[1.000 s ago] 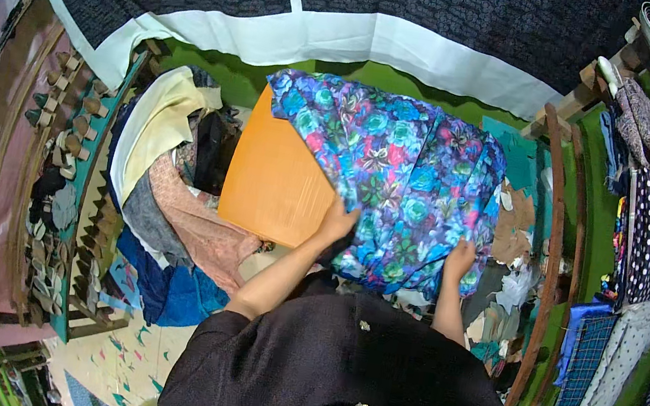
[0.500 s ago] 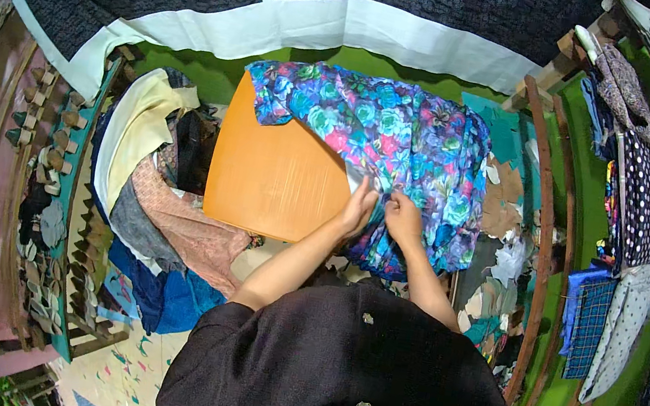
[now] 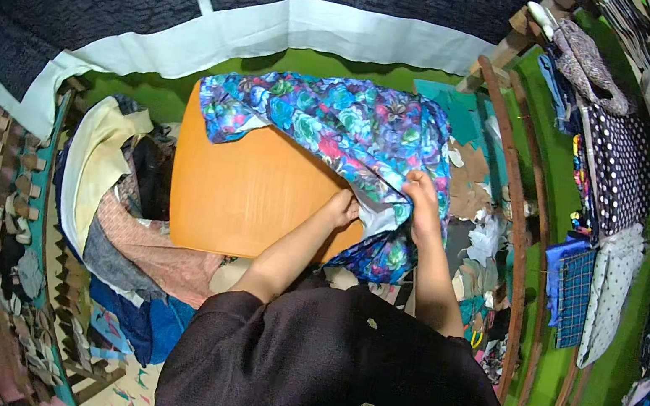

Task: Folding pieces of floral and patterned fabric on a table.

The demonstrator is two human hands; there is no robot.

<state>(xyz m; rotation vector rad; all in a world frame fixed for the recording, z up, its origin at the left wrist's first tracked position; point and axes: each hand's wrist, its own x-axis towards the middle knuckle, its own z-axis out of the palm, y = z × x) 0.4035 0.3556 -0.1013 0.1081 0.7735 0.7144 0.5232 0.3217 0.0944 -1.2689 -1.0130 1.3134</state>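
Observation:
A blue floral cloth (image 3: 329, 123) with pink and green blooms lies spread over the far and right part of an orange table top (image 3: 246, 191). My left hand (image 3: 341, 206) grips the cloth's near edge where its pale underside is turned up. My right hand (image 3: 421, 194) pinches the same cloth just to the right, a short gap from the left hand. Part of the cloth hangs bunched over the table's near right edge below both hands.
A heap of folded fabrics (image 3: 116, 204) in cream, pink, grey and blue lies left of the table. Paper and cloth scraps (image 3: 474, 227) pile at the right. Wooden rails (image 3: 517, 225) carry hanging fabrics, one polka-dotted (image 3: 615, 168). A dark cloth with a white band (image 3: 285, 22) spans the back.
My right hand has moved left along the cloth toward my left hand, so both now hold it close together. The cloth is gathered more over the table's right side, with the near part folded up.

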